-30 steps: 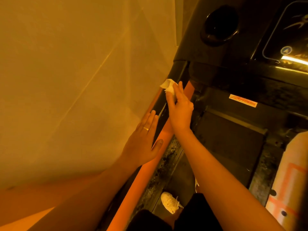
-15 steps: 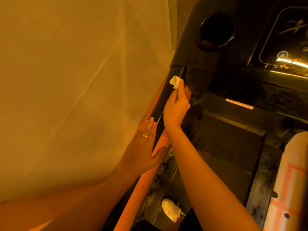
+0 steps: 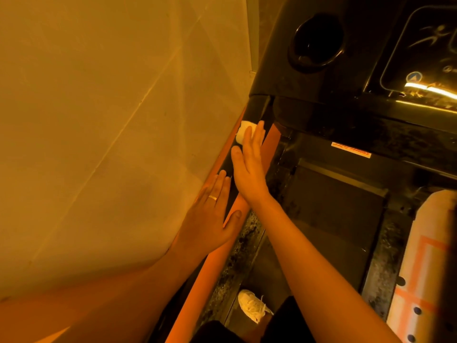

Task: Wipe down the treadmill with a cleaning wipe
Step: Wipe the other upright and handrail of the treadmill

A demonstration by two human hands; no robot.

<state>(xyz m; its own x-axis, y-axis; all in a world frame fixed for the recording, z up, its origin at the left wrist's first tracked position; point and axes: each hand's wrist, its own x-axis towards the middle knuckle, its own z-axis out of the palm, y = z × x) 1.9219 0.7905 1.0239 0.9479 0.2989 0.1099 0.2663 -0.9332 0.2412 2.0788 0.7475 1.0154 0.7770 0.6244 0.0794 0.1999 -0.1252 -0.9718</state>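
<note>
Filling the left half: pale wall. Standing just beside it and taking up the right half: black treadmill, carrying a glossy display and a round cup holder in its console, with the dark belt lying below.

Running diagonally along the wall side: orange-and-black side rail, joining the console at its upper end.

Reaching across to the rail's black upper part: right hand, fingers straight and together, pressing flat, curling round nothing.

Lying flat lower on the same rail: left hand, fingers straight, thumb spreading onto the orange strip, holding nothing.

Standing near the bottom edge: pale shoe.

Being pinned under the right fingertips, just below the console: white cleaning wipe, partly showing beyond the fingers.

Sitting on a left finger: ring.
</note>
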